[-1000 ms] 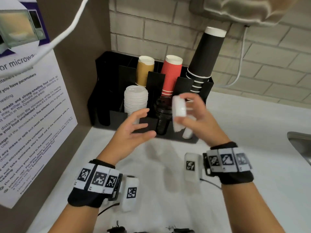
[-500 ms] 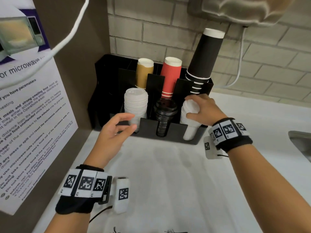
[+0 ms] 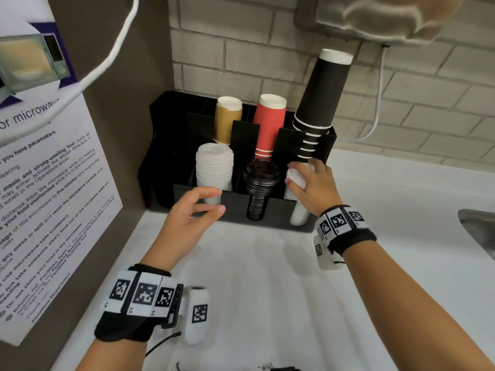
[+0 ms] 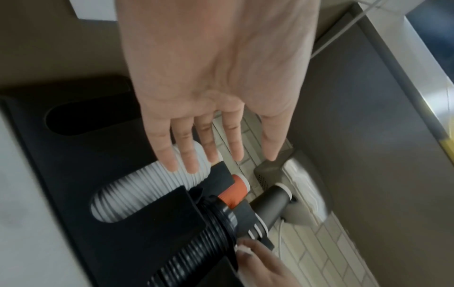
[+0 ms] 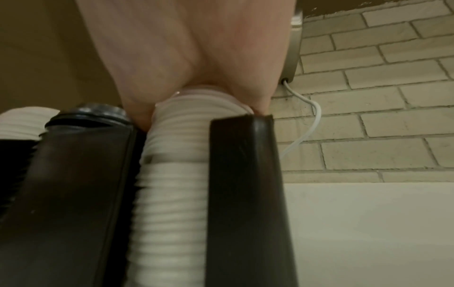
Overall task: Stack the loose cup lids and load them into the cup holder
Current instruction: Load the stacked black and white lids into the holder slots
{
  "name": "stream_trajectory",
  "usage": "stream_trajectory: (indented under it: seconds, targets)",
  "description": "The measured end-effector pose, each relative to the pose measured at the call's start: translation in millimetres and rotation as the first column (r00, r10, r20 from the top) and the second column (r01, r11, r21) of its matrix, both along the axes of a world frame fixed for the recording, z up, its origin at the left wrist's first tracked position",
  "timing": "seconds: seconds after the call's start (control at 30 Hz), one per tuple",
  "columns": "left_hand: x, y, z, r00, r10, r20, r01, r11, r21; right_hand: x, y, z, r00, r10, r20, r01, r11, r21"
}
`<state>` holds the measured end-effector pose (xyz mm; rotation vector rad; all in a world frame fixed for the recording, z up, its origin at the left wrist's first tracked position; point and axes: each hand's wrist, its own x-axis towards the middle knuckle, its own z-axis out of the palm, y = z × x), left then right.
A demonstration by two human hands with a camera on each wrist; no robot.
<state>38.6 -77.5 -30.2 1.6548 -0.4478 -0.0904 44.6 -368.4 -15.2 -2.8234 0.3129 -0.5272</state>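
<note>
The top of the ribbed white plastic lid stack (image 3: 297, 212) in the black cup holder (image 3: 233, 207) is gripped by the right hand (image 3: 313, 186), while the left hand (image 3: 187, 218) is held loosely open, empty, beside it.

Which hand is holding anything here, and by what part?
The right hand grips the top of the right-slot white lid stack. The left hand holds nothing.

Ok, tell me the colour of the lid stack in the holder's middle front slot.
Black lid stack, clearest in the head view.
</note>
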Motion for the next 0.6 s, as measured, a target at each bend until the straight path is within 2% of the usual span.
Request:
stream_trajectory:
  seconds: [0.1,0.17,0.27,0.37,0.43,0.5,0.6]
  targets:
    - [3.6,-14.7,-3.9,0.998,-0.059,0.037,0.052,0.982,0.181,3.0,0.3,-2.8,1.000,0.014,0.019,-0.013,0.999,-0.034]
    - [7.8,-27.1,-5.0,0.987,-0.143,0.068,0.114,0.940,0.323,3.4,1.7,-3.3,1.000,0.011,0.012,-0.010,0.995,-0.104]
    - [12.6,-40.7,-6.6,0.973,-0.222,0.067,0.155,0.840,0.520,-1.2,1.7,-4.0,1.000,-0.001,-0.029,-0.005,0.977,-0.211]
    - [14.6,-45.1,-10.9,0.966,-0.220,0.138,0.055,0.694,0.718,-5.2,-1.0,-4.1,0.993,0.025,-0.112,-0.054,0.964,-0.262]
    - [16.2,-46.1,-11.3,0.956,-0.225,0.188,-0.013,0.608,0.794,-5.8,-1.5,-2.4,0.987,0.029,-0.159,-0.072,0.959,-0.275]
    - [18.6,-46.9,-8.7,0.950,-0.247,0.193,-0.022,0.563,0.826,-6.1,-0.3,1.1,0.983,0.019,-0.183,-0.066,0.966,-0.250]
    - [21.7,-46.7,-4.4,0.946,-0.265,0.187,-0.016,0.537,0.843,-11.1,3.5,6.0,0.997,-0.007,-0.074,-0.006,0.984,-0.176]
